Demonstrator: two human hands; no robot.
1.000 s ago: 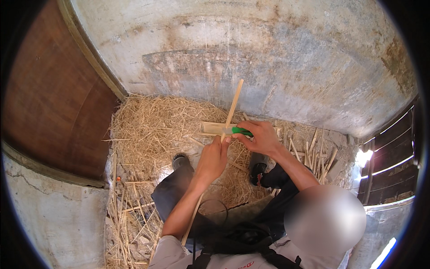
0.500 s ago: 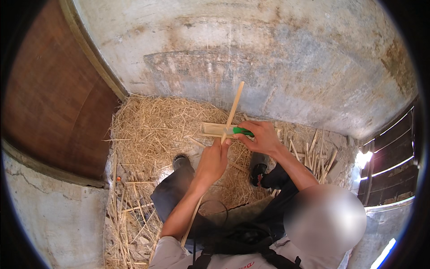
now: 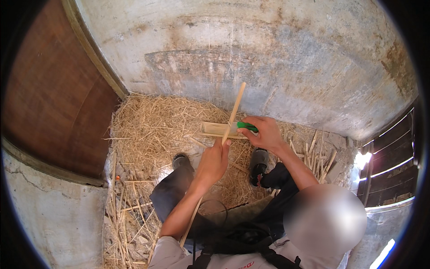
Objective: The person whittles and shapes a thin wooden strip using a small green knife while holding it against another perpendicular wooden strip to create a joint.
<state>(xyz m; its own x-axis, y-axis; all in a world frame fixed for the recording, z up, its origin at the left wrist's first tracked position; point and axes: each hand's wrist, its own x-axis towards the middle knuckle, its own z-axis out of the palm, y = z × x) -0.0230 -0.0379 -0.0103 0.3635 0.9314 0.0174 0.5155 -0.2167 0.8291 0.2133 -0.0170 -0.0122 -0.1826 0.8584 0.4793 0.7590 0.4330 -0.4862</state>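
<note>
A long, narrow bamboo strip (image 3: 238, 101) slants up from below my left forearm, pinched in my left hand (image 3: 212, 161) between thumb and fingers. My right hand (image 3: 264, 133) grips a green-handled blade (image 3: 247, 126), its metal end against the strip just above my left thumb. A short, split bamboo piece (image 3: 210, 128) lies crosswise behind the strip, under the blade; its right part is hidden by my right hand. Exactly what it rests on I cannot tell.
Straw (image 3: 148, 116) covers the floor between my shoes (image 3: 258, 166), with loose sticks (image 3: 313, 154) to the right and lower left. A stained concrete wall (image 3: 251, 54) stands ahead, a brown panel (image 3: 58, 98) at left, dark slats (image 3: 389, 157) at right. A blurred round shape covers the lower right.
My right hand has moved slightly up and to the right with the blade. The strip's top end has shifted slightly down and right.
</note>
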